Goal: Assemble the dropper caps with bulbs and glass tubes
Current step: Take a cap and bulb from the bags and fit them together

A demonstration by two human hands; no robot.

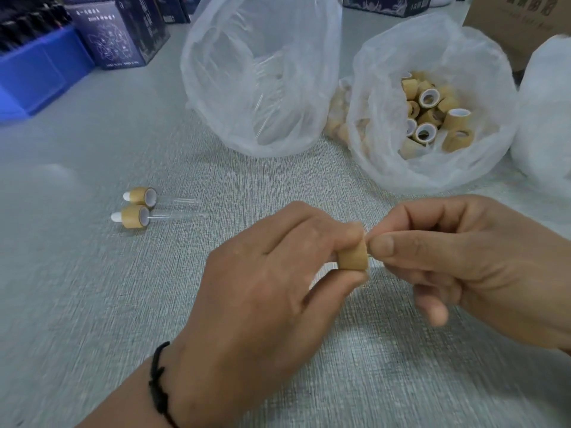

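Two hands meet over the grey table [92,304]. The left hand [262,291] grips a tan dropper cap [353,257]; the right hand [463,257] pinches something thin at the cap's open end, probably a glass tube, mostly hidden. Two finished droppers [136,208] lie to the left. A bag of loose caps [432,118] remains beyond, so the job looks barely started.

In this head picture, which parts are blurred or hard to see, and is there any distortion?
Head view: motion blur smears the table texture and the right hand; the left hand and its cap are soft; the glass tubes in the left bag barely show through the plastic; the wide lens bends the edges.
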